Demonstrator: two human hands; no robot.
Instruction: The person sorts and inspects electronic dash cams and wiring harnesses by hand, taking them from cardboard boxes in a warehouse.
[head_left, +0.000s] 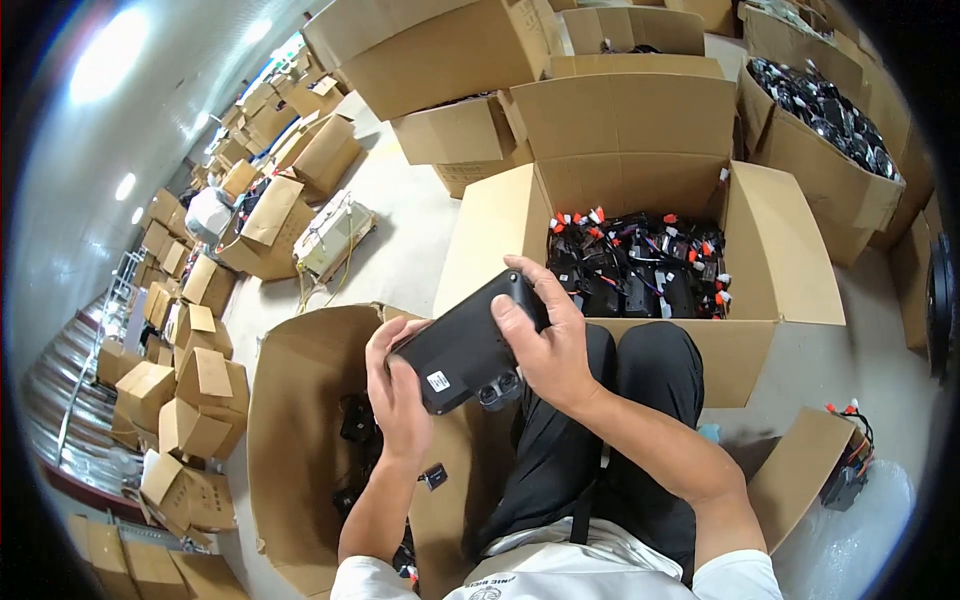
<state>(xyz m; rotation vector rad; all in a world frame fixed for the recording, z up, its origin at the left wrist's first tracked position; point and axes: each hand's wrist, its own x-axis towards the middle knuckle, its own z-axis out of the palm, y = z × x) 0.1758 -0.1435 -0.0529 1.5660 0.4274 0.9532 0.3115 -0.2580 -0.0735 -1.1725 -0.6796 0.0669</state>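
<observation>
Both hands grip a black power adapter (466, 352) over the lap — left hand (398, 390) fingers curled round its lower end, right hand (548, 335) fingers wrapped over the top. Inspection seems underway; placing it next calls for choosing between the front carton (790, 270) of wired adapters and the left carton (300, 420).

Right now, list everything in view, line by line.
black rectangular plastic module: one, black, held in both hands above the lap
open cardboard box of black wired modules: one, brown, ahead of the knees
open cardboard box at left: one, brown, few black parts inside
box of shiny black round parts: one, brown, upper right
stacked cardboard boxes: many, brown, far left
left hand: one, gripping module's lower-left end
right hand: one, gripping its upper-right end
</observation>
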